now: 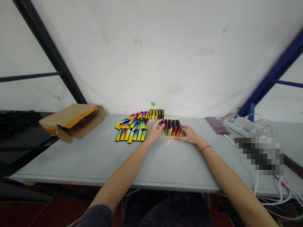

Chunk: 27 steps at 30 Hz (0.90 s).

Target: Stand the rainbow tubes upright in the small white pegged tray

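Observation:
Several upright lighters (174,128) with black tops and yellow, red and dark bodies stand in a white tray (163,133) with rows of holes. My left hand (155,131) is at the tray's left side, fingertips pinched on the black top of a lighter (165,124) whose lower part is partly hidden. My right hand (188,135) curls round the tray's right side, the thumb at its front corner. Left of my left hand lie several loose shiny rainbow lighters (130,135), some in a row and some heaped.
Behind the tray stands a block of upright gold-toned lighters (156,114), beside another white holed tray (172,117). An opened brown paper package (73,118) lies at left on the grey table (94,164). A power strip (246,125), cables and blurred-out items occupy the right.

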Each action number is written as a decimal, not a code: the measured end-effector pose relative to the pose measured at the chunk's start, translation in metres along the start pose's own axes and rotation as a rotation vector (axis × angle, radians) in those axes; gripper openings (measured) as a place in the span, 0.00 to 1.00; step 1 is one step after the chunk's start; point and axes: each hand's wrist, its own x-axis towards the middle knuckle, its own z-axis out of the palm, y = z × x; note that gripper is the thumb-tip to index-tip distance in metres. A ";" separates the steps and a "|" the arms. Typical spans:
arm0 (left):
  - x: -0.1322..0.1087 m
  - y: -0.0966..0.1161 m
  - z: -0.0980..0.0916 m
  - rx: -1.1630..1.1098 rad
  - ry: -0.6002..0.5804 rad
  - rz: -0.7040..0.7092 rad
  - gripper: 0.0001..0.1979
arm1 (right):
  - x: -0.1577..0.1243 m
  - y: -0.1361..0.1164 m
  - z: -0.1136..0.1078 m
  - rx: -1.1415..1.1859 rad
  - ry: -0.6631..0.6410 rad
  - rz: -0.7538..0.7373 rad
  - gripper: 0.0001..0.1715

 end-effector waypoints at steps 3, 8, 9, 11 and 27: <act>-0.001 0.000 0.000 -0.023 -0.070 -0.003 0.12 | 0.000 0.001 0.000 0.006 -0.003 -0.006 0.55; -0.003 0.002 0.000 -0.006 -0.106 0.050 0.14 | 0.000 0.002 0.001 0.006 0.000 -0.007 0.54; -0.004 0.002 0.000 0.001 -0.112 0.057 0.15 | 0.000 0.002 0.001 0.006 0.002 -0.006 0.53; -0.005 0.003 0.001 0.023 -0.119 0.059 0.17 | 0.000 0.002 0.001 0.001 -0.002 -0.003 0.54; -0.006 0.020 -0.015 0.767 -0.060 0.186 0.24 | -0.001 -0.003 -0.003 0.019 0.007 -0.008 0.53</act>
